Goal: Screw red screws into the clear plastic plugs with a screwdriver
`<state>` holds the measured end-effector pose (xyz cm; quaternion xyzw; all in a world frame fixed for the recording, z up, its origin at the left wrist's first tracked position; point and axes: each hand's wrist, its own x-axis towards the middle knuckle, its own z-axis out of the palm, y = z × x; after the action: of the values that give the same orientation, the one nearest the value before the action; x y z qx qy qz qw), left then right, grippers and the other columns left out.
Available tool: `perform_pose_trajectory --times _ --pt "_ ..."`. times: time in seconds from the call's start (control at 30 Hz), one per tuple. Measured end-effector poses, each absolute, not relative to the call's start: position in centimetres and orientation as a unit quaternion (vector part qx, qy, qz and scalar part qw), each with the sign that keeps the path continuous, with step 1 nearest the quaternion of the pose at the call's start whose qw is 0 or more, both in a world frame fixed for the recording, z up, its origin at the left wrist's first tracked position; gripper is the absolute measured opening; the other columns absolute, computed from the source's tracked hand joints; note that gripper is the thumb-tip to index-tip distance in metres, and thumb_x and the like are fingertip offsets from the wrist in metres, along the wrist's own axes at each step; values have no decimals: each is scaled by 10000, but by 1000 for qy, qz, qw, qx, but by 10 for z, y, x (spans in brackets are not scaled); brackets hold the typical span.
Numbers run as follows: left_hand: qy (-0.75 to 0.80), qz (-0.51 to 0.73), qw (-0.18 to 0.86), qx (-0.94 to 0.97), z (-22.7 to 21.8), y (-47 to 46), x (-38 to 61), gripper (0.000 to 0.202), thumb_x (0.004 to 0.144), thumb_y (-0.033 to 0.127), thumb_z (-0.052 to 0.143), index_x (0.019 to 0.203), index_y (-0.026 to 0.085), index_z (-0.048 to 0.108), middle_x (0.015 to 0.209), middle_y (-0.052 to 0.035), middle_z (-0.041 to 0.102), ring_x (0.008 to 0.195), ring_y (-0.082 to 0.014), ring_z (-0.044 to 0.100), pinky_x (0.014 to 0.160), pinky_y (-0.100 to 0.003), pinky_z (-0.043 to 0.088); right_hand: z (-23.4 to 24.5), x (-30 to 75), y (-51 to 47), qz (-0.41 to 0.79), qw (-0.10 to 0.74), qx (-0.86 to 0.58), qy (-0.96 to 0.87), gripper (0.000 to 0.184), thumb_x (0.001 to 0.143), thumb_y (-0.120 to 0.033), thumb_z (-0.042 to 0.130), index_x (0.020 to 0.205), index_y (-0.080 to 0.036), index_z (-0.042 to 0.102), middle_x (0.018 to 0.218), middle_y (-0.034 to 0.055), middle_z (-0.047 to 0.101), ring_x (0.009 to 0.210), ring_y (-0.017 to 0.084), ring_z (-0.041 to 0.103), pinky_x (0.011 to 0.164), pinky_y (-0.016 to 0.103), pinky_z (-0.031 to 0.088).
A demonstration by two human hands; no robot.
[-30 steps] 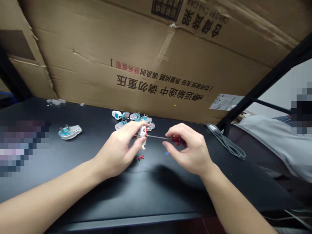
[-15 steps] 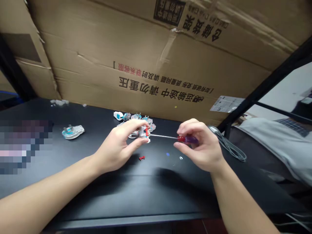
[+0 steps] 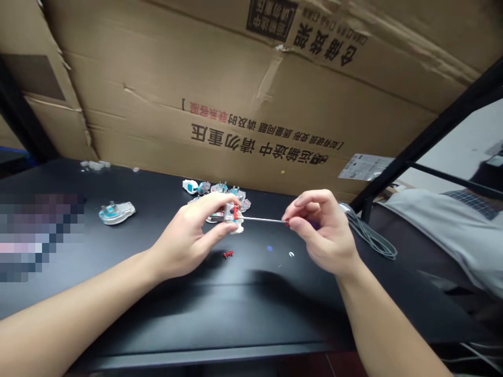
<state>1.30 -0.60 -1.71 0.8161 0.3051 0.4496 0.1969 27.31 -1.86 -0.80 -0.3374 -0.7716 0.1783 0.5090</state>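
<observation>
Between its thumb and fingers, my left hand (image 3: 196, 225) pinches a clear plug (image 3: 230, 211) with a red piece and a white part at its right end. My right hand (image 3: 324, 228) is closed around the red and purple handle of a screwdriver (image 3: 263, 219), most of the handle hidden by the fingers. The shaft lies nearly level, its tip against the red end of the plug. Below my left hand, a small red part (image 3: 228, 254) rests on the black table (image 3: 204, 314).
Several similar plugs (image 3: 236, 192) cluster behind my left hand, and another plug (image 3: 117, 212) lies to the left. White bits (image 3: 95, 165) sit far back. A grey cable (image 3: 373, 238) coils at right. Cardboard (image 3: 220, 68) walls off the back. A person's grey clothing (image 3: 444, 220) shows beyond the frame.
My right fingers have shifted on the screwdriver handle, closing over more of it. The plug in my left hand has turned or tilted slightly, so more of its white part shows.
</observation>
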Motion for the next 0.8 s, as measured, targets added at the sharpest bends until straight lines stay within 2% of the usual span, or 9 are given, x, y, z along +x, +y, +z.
perform_pose_trajectory --times 0.1,0.2,0.33,0.43,0.53,0.67,0.73,0.8 --pt "306 453 203 812 -18 -6 13 271 951 335 577 1176 187 597 1148 -73 692 943 -191 656 866 -286 508 -7 273 -19 173 512 -326 -776 293 813 -216 745 987 -256 513 873 -9 615 753 135 629 648 258 525" --pt "303 451 203 814 -18 -5 13 277 945 332 586 1175 178 602 1149 -79 693 960 -198 660 888 -292 506 -7 273 -20 172 509 -361 -762 231 862 -197 687 1010 -257 520 797 -22 640 705 125 633 616 237 510" --pt "300 449 200 818 -18 -7 13 269 946 319 590 1174 178 608 1138 -72 706 969 -196 668 920 -291 499 -2 272 -22 149 493 -336 -788 227 803 -179 744 961 -243 596 872 0 652 756 138 639 643 252 523" --pt "282 445 179 831 -17 -8 13 256 948 287 582 1175 173 616 1133 -77 717 1013 -199 668 939 -278 490 3 273 -25 112 468 -350 -804 44 847 -187 698 872 -223 690 773 7 661 670 135 619 576 252 496" --pt "269 439 166 841 -17 -7 12 256 937 268 593 1170 170 632 1147 -89 722 1040 -210 670 958 -285 488 5 272 -25 113 442 -370 -809 130 901 -217 634 815 -205 731 699 16 681 623 141 628 553 262 496" --pt "294 447 236 811 -20 -4 13 294 922 344 627 1165 179 639 1092 -73 739 950 -202 693 889 -284 527 1 269 -22 6 451 -300 -840 81 841 -176 706 887 -220 758 753 33 718 651 152 652 579 272 524" --pt "298 446 266 801 -20 -3 13 291 918 365 633 1143 181 656 1080 -66 741 929 -198 697 861 -275 537 -1 266 -23 -54 453 -273 -847 156 826 -128 707 919 -236 770 698 20 710 591 135 629 541 258 505" --pt "295 451 261 801 -20 -3 13 275 908 357 650 1120 184 676 1059 -59 745 924 -195 695 858 -272 536 -2 264 -25 -52 459 -282 -841 165 840 -117 679 896 -232 783 609 3 685 503 114 585 492 243 470"
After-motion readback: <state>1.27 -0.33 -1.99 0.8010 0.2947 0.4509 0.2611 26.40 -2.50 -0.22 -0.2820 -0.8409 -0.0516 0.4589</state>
